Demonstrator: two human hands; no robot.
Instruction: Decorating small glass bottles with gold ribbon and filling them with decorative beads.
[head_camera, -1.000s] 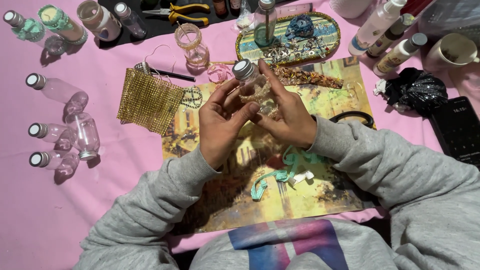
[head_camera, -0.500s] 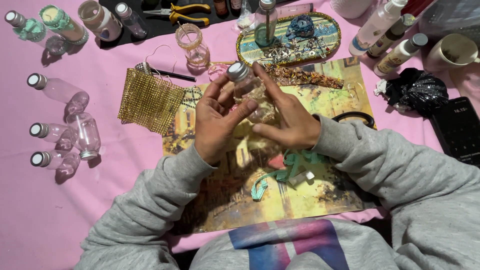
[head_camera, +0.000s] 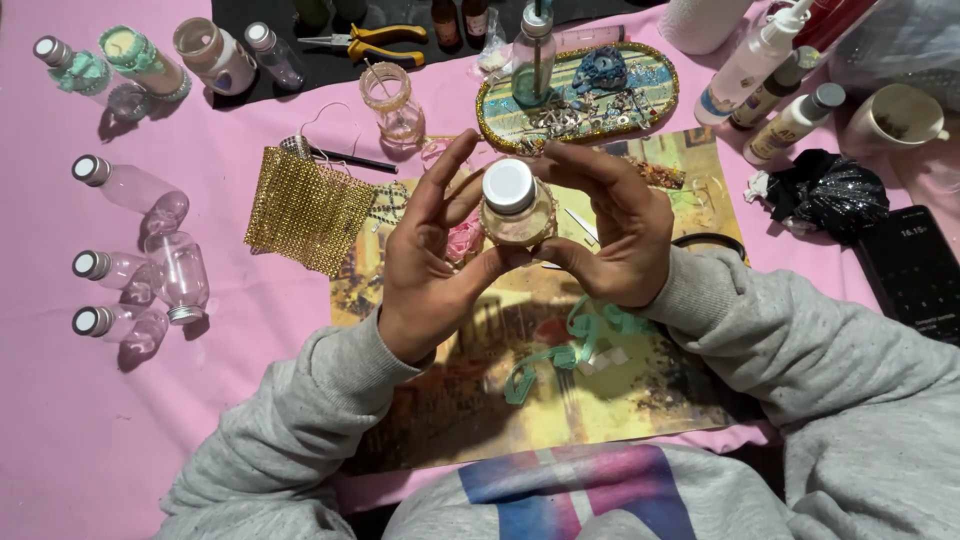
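Pink cloth (head_camera: 60, 420) covers the table. A printed mat (head_camera: 560, 380) lies in the middle on it, near edge toward the person, grey sleeves over both sides of it.

Oval gold-rimmed tray (head_camera: 660, 75), far of the mat, filled with small metal bits and a blue beaded piece. Gold mesh sheet (head_camera: 305, 210) just left of the mat, flat. Black phone (head_camera: 915, 270) at the right edge; black glittery cloth (head_camera: 825, 195) beside it, and a mug (head_camera: 895, 115) farther off.

Left hand (head_camera: 425, 270) and right hand (head_camera: 620, 235) are raised over the far half of the mat, both closed on a small bottle (head_camera: 515, 210). The bottle stands upright between them, white cap toward the camera, gold trim round its body. Left thumb under it, left fingers spread upward on its left side; right fingers curl over the far side, right thumb at the near side.

Three clear capped bottles (head_camera: 130, 185) lie on their sides at the left. Teal ribbon (head_camera: 560, 350) lies loose on the mat, near of the hands. Yellow-handled pliers (head_camera: 380, 42) far, on a dark mat.
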